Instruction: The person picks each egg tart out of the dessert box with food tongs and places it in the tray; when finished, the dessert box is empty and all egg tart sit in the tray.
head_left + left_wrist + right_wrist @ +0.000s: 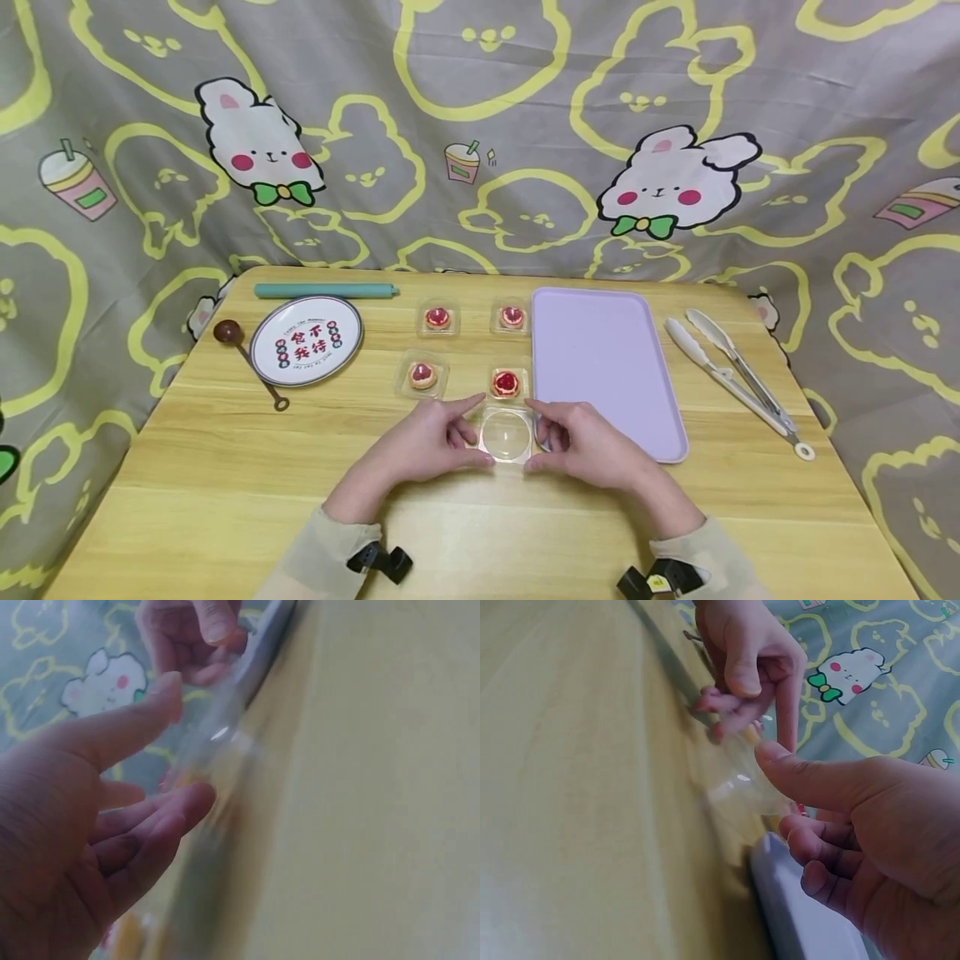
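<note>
A square clear plastic lid (507, 435) with a round dome is between my two hands. My left hand (431, 437) holds its left side, thumb at the near corner and forefinger stretched toward the far one. The right hand (588, 442) holds the right side the same way. In the left wrist view the lid (219, 735) is blurred, and the exact finger contact is hard to see. Just beyond it, a red-topped tart (506, 383) sits in a clear tray. Three similar small tarts stand behind and to the left: one tart (422, 375), another tart (437, 318), a third tart (512, 316).
A lilac tray (600, 375) lies close to the right hand, with tongs (738, 379) farther right. To the left are a printed plate (306, 371), a brown ladle (251, 358) and a teal rolling pin (326, 290). A patterned curtain (525, 200) hangs behind the table.
</note>
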Demonstrator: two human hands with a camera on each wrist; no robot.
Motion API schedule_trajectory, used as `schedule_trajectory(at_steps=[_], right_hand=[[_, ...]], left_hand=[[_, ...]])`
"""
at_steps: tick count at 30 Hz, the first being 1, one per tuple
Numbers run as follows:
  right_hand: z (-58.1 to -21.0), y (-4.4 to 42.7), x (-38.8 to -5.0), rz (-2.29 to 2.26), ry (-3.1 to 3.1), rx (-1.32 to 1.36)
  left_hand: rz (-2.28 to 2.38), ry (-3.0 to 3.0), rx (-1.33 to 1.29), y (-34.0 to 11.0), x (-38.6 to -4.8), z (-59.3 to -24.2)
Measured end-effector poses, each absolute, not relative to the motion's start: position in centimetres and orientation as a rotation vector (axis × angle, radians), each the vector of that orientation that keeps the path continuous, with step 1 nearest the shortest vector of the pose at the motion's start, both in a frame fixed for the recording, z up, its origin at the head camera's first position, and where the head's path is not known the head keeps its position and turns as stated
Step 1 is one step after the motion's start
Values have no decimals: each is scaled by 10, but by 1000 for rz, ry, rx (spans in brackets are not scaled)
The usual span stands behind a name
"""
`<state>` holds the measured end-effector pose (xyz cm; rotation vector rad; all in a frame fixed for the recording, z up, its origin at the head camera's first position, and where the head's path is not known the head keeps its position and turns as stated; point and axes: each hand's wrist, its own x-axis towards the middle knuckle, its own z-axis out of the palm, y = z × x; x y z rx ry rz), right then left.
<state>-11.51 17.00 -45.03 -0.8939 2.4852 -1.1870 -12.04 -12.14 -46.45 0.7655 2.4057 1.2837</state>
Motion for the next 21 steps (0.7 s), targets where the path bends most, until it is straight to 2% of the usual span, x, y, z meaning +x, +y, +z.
schedule_trajectory(at_steps=[12, 21], right_hand=[[-427, 151, -137, -1181, 2560, -1062], [-417, 107, -164, -1167, 2556, -1036]], left_hand=[[1543, 2844, 662, -179, -130, -455], [1367, 2765, 480, -212, -160, -473]])
